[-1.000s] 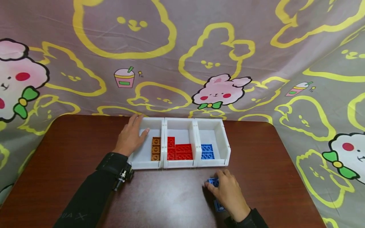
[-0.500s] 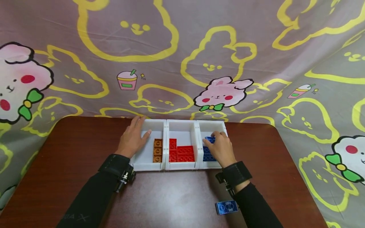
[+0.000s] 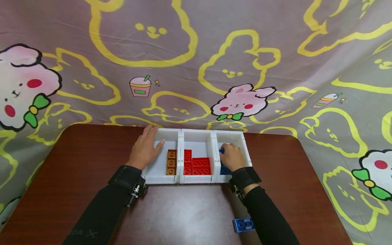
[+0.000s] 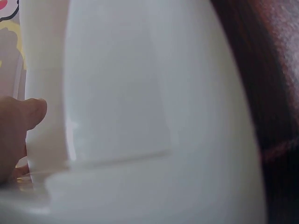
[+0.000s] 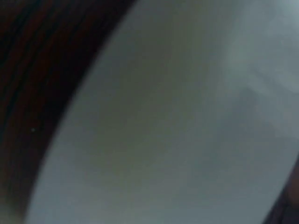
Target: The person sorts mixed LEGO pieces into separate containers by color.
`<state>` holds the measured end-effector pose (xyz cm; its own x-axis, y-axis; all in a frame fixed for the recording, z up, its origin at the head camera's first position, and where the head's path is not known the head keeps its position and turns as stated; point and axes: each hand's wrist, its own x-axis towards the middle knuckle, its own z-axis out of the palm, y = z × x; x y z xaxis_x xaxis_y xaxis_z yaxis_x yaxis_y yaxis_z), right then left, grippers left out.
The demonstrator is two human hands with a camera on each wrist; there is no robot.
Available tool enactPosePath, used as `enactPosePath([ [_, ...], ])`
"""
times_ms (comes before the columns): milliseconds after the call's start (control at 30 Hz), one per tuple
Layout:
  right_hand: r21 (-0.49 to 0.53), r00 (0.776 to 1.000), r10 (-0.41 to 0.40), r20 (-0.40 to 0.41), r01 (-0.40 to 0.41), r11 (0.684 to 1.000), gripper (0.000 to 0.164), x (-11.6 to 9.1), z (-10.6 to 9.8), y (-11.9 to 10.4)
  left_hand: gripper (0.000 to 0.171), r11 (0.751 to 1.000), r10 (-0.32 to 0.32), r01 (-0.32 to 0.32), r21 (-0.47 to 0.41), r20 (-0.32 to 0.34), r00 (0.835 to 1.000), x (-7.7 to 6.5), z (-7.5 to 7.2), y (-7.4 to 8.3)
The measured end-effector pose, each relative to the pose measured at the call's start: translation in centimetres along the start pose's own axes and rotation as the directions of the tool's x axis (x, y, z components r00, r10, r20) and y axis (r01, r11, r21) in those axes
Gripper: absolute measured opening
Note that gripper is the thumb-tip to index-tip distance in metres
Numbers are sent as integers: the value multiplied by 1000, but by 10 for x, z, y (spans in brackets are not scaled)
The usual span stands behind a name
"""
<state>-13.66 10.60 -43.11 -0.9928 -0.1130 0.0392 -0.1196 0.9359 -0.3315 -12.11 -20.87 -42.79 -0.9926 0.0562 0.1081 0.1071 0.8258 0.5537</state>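
Observation:
In the head view, my right hand (image 3: pixel 234 158) is down inside the right white bin (image 3: pixel 247 149). Its curled fingers pinch a blue toy brick (image 3: pixel 221 151), mostly covered by the hand. More blue bricks (image 3: pixel 225 169) lie below the hand in that bin. My left hand (image 3: pixel 143 148) rests along the left side of the left white bin (image 3: pixel 160 179), fingers extended. Its thumb (image 4: pixel 35 112) shows at the bin wall in the left wrist view. Blurred white bin wall fills most of the right wrist view.
Brown bricks (image 3: pixel 171 162) line the left bin's right side. Red bricks (image 3: pixel 200 166) lie in the middle bin (image 3: pixel 197 179). Another blue brick (image 3: pixel 244 225) lies on the dark wooden table (image 3: pixel 183 214), partly behind the right forearm. A patterned cloth (image 3: pixel 183 78) hangs behind.
My right hand has carried a blue brick from the table into the right bin and moved lower there. The left hand stays at the left bin.

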Motion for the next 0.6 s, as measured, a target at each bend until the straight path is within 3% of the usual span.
enactPosePath([
  [133, 22, 998, -68, -6, 68, 997, 18, -3, -3, 0, 68, 1000, 2, -2, -3, -8, 1000, 0, 2, 1],
  [267, 46, 997, -68, 39, 66, 997, 20, -6, -4, 0, 68, 1000, -4, 4, -3, -4, 1000, -1, 3, 0],
  [400, 43, 997, -69, 25, 68, 997, 24, -16, -9, -1, 68, 1000, -15, 15, -3, 5, 1000, -1, 4, -1],
  [600, 31, 996, -4, -88, 7, 1000, 35, -67, -37, -11, 67, 1000, -5, 5, -1, 0, 1000, 1, 1, 0],
])
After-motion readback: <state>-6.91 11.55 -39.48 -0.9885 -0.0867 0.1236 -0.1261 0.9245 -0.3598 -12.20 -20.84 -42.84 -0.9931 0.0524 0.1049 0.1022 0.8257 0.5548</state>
